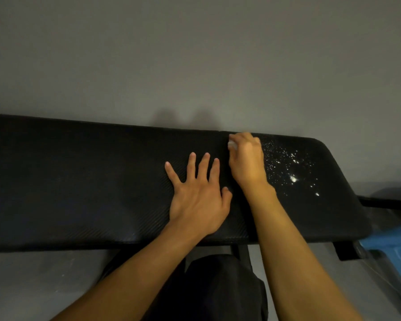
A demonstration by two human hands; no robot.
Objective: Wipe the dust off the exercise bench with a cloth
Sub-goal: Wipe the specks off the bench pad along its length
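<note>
Left hand [198, 200] flat, fingers spread, bracing bench [79, 181]; right hand [247, 161] wads white cloth [232, 145], centre frame, likely soft, light; dust [289, 167] just right

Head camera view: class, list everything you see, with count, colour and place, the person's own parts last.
exercise bench: one, black, across the middle.
dust: many specks, white, on the bench's right part.
cloth: one, white, mostly hidden in the right hand, near the bench's far edge.
wall: one, grey, behind the bench.
floor: one, grey, below the bench.
plastic object: one, blue, lower right, cut off by the frame edge.
dark clothing: one patch, black, bottom centre, between the forearms.
left hand: one, flat on the bench, fingers spread.
right hand: one, grips the cloth.
</note>
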